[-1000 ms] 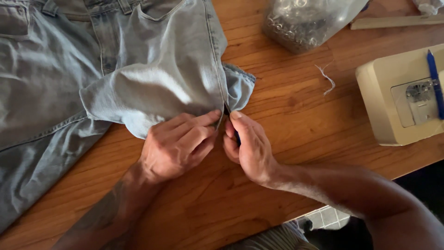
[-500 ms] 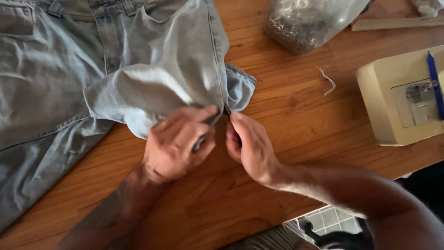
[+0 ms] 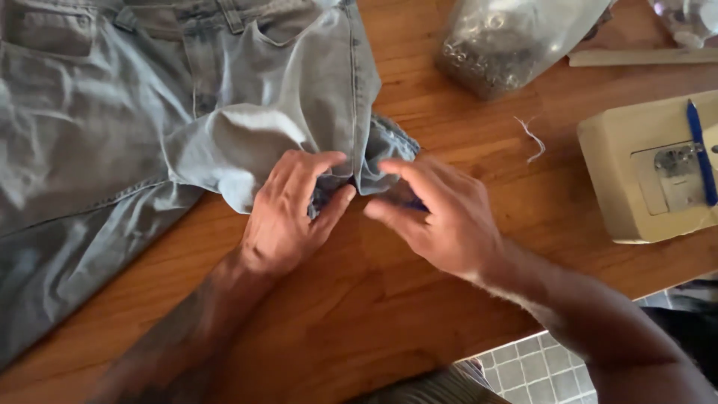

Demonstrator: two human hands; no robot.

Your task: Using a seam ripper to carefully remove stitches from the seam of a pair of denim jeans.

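Note:
Pale blue jeans (image 3: 112, 127) lie spread on a wooden table (image 3: 359, 314), with one part folded over into a bunched corner near the middle. My left hand (image 3: 288, 213) rests on that corner, thumb and fingers pinching the denim edge. My right hand (image 3: 441, 217) is just to the right, blurred, fingers bent and a little apart, with the index fingertip at the denim's edge. Something small and dark shows under its fingers; I cannot tell what it is or whether it is held.
A clear plastic bag (image 3: 508, 37) of small metal parts lies at the back. A cream sewing machine (image 3: 651, 176) with a blue pen (image 3: 701, 150) on it stands at the right. A loose white thread (image 3: 532, 138) lies between them. Tiled floor (image 3: 538, 366) shows past the table edge.
My right hand has pulled away to the right from the seam and opened its fingers somewhat. My left hand has shifted its grip on the folded corner. The jeans have barely moved.

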